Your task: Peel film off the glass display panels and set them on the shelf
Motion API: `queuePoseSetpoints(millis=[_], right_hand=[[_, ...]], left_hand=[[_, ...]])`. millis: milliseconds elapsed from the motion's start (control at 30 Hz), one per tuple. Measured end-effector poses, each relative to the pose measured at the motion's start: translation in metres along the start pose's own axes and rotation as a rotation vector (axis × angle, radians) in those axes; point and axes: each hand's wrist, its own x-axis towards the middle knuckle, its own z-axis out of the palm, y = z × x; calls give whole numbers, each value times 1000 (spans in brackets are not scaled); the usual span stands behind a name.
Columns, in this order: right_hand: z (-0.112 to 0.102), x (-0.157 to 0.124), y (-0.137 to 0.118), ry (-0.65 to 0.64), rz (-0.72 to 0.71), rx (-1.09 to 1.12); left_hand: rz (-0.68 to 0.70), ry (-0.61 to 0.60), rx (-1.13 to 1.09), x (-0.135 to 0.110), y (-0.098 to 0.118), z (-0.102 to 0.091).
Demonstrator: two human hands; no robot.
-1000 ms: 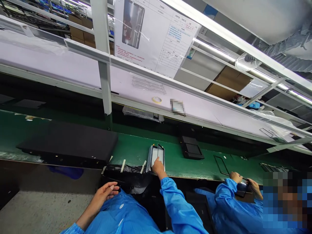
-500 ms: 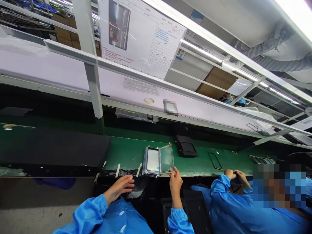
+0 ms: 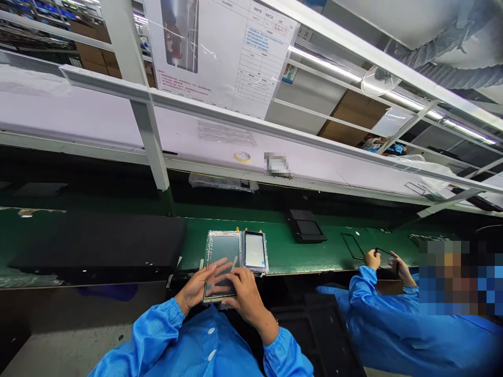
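Observation:
A clear, dark-edged glass panel (image 3: pixel 225 246) is held upright over the table's front edge. My left hand (image 3: pixel 194 289) grips its lower left side, and the fingers spread behind the glass show through it. My right hand (image 3: pixel 247 298) is at the panel's lower right edge, fingers bent, the thumb across the lower front. Just to the right lies a stack of framed panels (image 3: pixel 255 250) in clear wrapping, the top one with a black border and a pale face. Small orange tabs stick up at the stack's top.
A black box (image 3: pixel 306 228) lies right of the stack, and a large black sheet (image 3: pixel 98 241) covers the left. Farther right, a co-worker's hands (image 3: pixel 387 262) hold a thin dark frame near another frame (image 3: pixel 352 246). A pale shelf (image 3: pixel 314 167) runs behind; a black tray (image 3: pixel 314 330) is below.
The glass panel has moved left, off the stack, and toward me. My left hand has come onto it; my right hand has moved left with it. The co-worker's frame has been raised.

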Motion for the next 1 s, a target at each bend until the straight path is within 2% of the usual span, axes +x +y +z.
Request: queuePoseSetpoints(millis=[67, 133, 267, 367, 567, 667, 733, 767, 833, 867, 933, 1000], right_hand=[[1, 15, -3, -131, -78, -31], [6, 24, -5, -195, -156, -35], [17, 30, -16, -221, -354, -86], [23, 30, -27, -242, -402, -125], [40, 26, -41, -298, -500, -226], [51, 21, -47, -338, -446, -264], [57, 25, -48, -336, -279, -116], [57, 30, -47, -314, -145, 46], [48, 45, -39, -195, 169, 480], [38, 54, -31, -81, 305, 682], [7, 67, -8, 288, 478, 931], [-30, 69, 19, 750, 533, 928]], left_hand=[[-25, -21, -3, -9, 0, -3], [-41, -24, -18, -17, 1, -5], [-96, -8, -93, -31, 4, -4], [-141, 20, -109, -40, 6, -5], [-113, 56, -148, -52, 8, -18], [-115, 31, -124, -62, 7, -24], [-99, -12, -44, -72, 4, -27], [-88, -35, 14, -77, 3, -28], [-85, -69, 139, -86, 2, -29], [-91, -78, 190, -91, 2, -30], [-98, -75, 250, -99, 4, -31], [-88, -49, 271, -104, 6, -34]])
